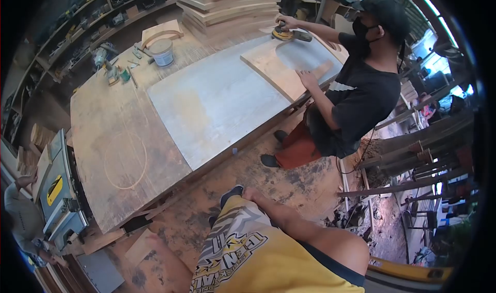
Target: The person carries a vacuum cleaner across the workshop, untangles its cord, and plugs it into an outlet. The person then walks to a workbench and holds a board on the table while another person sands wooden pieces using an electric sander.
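My right hand [251, 194] hangs low beside the yellow and grey printed clothing [243, 241], close to my dark shoe [231, 195]. Its fingers are too small and hidden to show a grip. At the lower left, my left hand [150, 243] is smeared by motion over or beside a pale flat wood piece [138, 247]; whether it touches the piece is unclear. Ahead is a large worktable [93, 153] with a grey-white sheet [206, 112] on it.
A masked co-worker [367, 86] on the right holds a yellow sander [282, 33] over a wood panel [274, 68]. Curved boards [227, 3] are stacked behind. A bucket [161, 52] stands on the table. Another person [23, 215] is beside a table saw [61, 189].
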A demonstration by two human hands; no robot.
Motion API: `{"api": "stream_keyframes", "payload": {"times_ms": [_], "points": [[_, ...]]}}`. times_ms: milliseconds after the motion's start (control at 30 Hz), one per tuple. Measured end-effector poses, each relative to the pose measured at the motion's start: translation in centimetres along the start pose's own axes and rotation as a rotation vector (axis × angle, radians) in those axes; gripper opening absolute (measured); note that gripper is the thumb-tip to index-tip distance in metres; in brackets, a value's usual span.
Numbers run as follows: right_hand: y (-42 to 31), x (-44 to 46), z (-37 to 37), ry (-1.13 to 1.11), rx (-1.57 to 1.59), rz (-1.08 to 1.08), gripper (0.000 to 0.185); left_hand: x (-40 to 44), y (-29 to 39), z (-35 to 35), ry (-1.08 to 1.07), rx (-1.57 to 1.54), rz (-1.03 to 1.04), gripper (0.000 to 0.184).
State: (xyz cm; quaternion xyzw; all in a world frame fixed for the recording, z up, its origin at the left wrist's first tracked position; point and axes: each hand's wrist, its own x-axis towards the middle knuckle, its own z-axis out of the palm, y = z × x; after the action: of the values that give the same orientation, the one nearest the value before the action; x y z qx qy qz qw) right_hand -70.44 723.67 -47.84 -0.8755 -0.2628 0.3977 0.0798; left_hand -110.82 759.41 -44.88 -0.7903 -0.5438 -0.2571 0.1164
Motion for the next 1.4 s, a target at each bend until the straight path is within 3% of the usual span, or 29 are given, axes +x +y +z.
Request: {"api": "stream_keyframes", "payload": {"times_ms": [33,67,133,167,300,433,633,833,1200,1400], "points": [[-1.8,-1.3,-1.7,-0.013,-0.023,-0.082,0.031,4.4,-0.1,-0.3,-0.022,0.023,-0.089,0.037],[-3.2,-2.4,-2.4,-0.002,-0.026,-0.074,0.031,8.6,0.6,-0.7,-0.257,0.125,-0.324,0.037],[-5.7,-4.3,-3.8,0.162,0.212,-0.084,0.025,14.8,2.4,-1.4,-0.672,0.356,-0.476,0.036],[-7.9,-5.6,-5.5,0.172,0.217,-0.084,0.025,17.0,3.1,-1.4,-0.803,0.453,-0.435,0.035],[-18.0,-8.4,-16.9,0.973,0.540,-0.495,0.012,21.2,5.8,-0.8,-1.020,0.642,-0.211,0.033],[-22.1,-3.3,-25.2,1.164,0.341,-0.576,0.016,22.8,8.1,-1.0,-1.138,0.724,-0.052,0.032],[-21.1,5.2,-24.5,1.097,0.000,-0.338,0.034,24.6,10.7,-1.7,-1.213,0.805,0.127,0.031],[-21.7,5.5,-25.0,1.083,-0.034,-0.260,0.040,25.1,11.1,-2.4,-1.266,0.852,0.213,0.030],[-21.0,6.1,-24.6,1.148,0.011,-0.286,0.040,25.4,12.2,-3.2,-1.278,0.925,0.333,0.032],[-20.7,5.7,-24.3,1.129,-0.006,-0.286,0.041,24.7,13.4,-9.0,-1.237,0.917,0.530,0.034]]}}
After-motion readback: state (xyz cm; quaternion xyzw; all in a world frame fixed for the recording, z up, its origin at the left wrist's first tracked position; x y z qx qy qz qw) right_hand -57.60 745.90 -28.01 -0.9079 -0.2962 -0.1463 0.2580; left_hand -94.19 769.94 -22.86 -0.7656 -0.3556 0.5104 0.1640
